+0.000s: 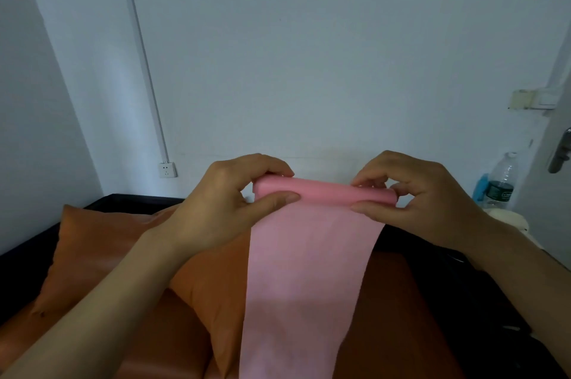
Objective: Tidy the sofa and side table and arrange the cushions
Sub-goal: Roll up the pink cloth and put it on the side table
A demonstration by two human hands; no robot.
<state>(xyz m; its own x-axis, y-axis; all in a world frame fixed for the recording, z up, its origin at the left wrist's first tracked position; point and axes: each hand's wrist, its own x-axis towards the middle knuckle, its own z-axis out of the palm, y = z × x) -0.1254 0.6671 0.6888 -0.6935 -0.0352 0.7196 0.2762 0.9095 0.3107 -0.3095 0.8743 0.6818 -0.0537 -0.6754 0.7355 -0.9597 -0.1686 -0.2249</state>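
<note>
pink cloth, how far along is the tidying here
Done: nothing visibly finished beyond the top of the pink cloth being rolled. In hand: the left hand and right hand pinch the roll's ends, with the rest hanging loose. Left: the orange cushions lie slumped on the sofa, and a water bottle stands at the right.

We see a plain pink cloth point(309, 270) in the middle, with no pattern, its rolled top edge a deeper pink. On the left lie plain orange cushions point(102, 252), and the sofa point(398, 301) seat near us is a darker orange-brown with a black frame. The far wall point(309, 54) is pale blue-grey. At far right stands a clear bottle point(502, 182) with a dark green label, with something bright blue point(482, 188) beside it.
</note>
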